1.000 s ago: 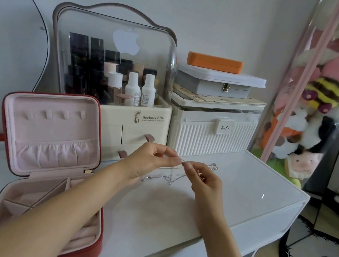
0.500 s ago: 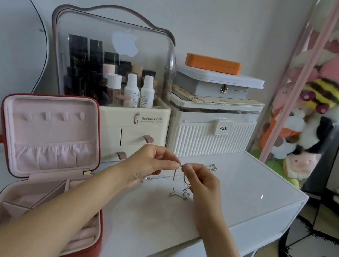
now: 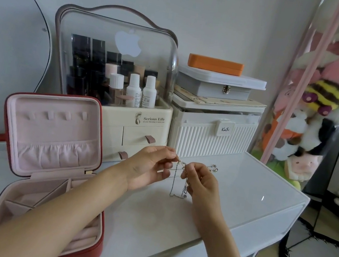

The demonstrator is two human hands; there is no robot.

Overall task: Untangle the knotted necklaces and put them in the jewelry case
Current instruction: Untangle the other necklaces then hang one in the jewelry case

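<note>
The necklaces (image 3: 179, 182) are held above the white surface (image 3: 244, 187), at about 2 o'clock from the open case (image 3: 53, 153), and they are well apart from it. A risk is judged here: if the two pinches are pulled apart too strongly, the knot could be tightened instead of loosened, or a thin chain could be broken. A chain could also be let slip from one pinch and be dropped on the surface, where the hanging loops may be tangled again. The left hand (image 3: 150, 168) is closed in a pinch, with thumb and forefinger pressed on the chain at its upper end, while the other fingers are curled loosely below. The right hand (image 3: 201, 184) is also curled, and the chains are pinched by its fingertips just beside the left pinch. Between the hands a long loop is left hanging, and its lowest part seems to touch the surface. Another small silver piece (image 3: 213, 168) is seen at 12 o'clock from the right hand; it cannot be told if it is joined to the held chains.
</note>
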